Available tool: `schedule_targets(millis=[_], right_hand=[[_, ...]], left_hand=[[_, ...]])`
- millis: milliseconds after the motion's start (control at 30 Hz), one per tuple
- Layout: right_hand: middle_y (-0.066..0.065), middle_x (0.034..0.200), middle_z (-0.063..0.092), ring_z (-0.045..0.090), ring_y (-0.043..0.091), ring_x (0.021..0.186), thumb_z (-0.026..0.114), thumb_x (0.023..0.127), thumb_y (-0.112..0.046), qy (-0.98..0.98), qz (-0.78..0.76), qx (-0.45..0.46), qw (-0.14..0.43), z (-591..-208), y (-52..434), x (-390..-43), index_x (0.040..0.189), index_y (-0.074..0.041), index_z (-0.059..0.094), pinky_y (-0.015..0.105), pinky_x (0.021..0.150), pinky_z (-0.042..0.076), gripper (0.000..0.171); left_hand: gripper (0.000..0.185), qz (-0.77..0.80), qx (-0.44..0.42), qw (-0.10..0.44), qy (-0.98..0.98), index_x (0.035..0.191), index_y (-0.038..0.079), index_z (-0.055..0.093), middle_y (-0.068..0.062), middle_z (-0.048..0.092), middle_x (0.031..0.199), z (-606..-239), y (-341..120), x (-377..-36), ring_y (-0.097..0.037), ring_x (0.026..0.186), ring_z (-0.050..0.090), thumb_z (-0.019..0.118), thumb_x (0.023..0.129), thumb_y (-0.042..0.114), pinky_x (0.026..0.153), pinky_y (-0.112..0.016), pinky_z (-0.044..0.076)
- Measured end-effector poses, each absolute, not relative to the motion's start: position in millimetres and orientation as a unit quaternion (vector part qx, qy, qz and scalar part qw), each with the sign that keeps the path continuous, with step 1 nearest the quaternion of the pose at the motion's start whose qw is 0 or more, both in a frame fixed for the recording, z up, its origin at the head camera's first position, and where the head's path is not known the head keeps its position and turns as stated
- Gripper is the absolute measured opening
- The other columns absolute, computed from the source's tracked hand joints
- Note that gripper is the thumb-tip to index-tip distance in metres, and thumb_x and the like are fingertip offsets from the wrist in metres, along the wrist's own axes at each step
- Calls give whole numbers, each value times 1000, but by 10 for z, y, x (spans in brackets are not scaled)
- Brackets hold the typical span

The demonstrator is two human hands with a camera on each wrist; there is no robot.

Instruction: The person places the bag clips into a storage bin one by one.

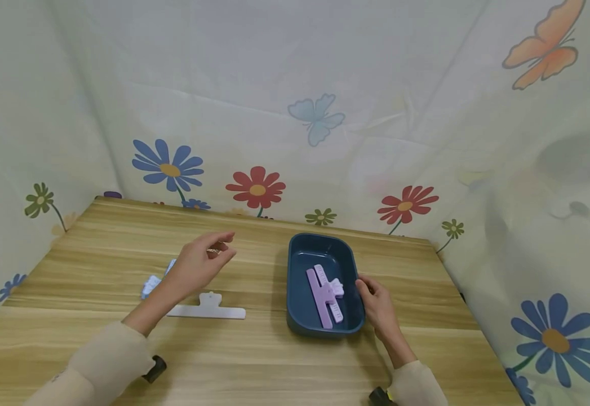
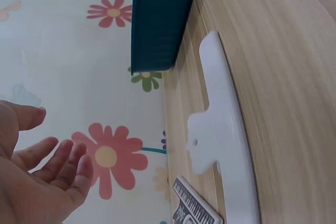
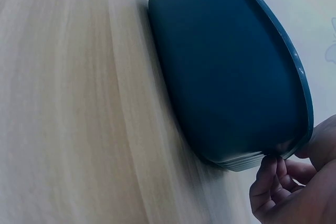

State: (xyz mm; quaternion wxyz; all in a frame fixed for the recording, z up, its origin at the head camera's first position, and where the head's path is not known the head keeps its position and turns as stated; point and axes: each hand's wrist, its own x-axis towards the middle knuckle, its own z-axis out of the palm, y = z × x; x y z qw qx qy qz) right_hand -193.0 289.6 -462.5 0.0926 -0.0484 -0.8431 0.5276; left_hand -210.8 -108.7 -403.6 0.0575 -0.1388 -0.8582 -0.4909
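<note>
Two clips (image 1: pixel 320 300) in blue bin (image 1: pixel 297 293) | right hand (image 1: pixel 380 307): grip pinching its rim (image 3: pixel 302 72) | left hand (image 1: pixel 195 264): grip loosely parted

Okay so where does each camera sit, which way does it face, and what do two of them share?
Head: worn on the head, facing forward and down at the table and blue bin; left hand, right hand and sleeves show.
Left wrist: worn there, looking past the left hand at the white clip, the bin's side and flowered backdrop; only that hand shows.
Right wrist: worn there, facing the bin's outside; only the right hand shows.
Head and left wrist share the white clip.
</note>
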Motion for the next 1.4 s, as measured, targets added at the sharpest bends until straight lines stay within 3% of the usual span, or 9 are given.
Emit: schedule_targets(millis=[833, 1167, 1400], right_hand=[[25, 123, 68, 63, 25, 104, 58, 106, -11, -842, 529, -48, 97, -4607, 2892, -1922, 131, 9, 65, 17, 81, 50, 33], [27, 124, 67, 63, 29, 107, 59, 106, -13, -837, 537, -46, 94, -4598, 2900, -1919, 131, 12, 63, 16, 79, 49, 35], [26, 124, 67, 63, 28, 107, 60, 106, -13, -842, 529, -50, 95, -4597, 2894, -1919, 131, 11, 63, 16, 80, 49, 35]], left_hand=[[49, -463, -111, 83, -875, 146, -4, 52, -23, 62, 136, -4084, -1611, -1997, -34, 116, 61, 61, 106, 21, 99, -52, 52], [41, -444, -111, 77, -886, 137, -6, 61, -21, 67, 127, -4223, -1614, -1922, -31, 109, 65, 65, 103, 17, 90, -45, 57], [41, -432, -109, 60, -893, 135, -9, 61, -23, 68, 123, -4303, -1530, -1839, -31, 100, 68, 67, 101, 13, 71, -30, 57]])
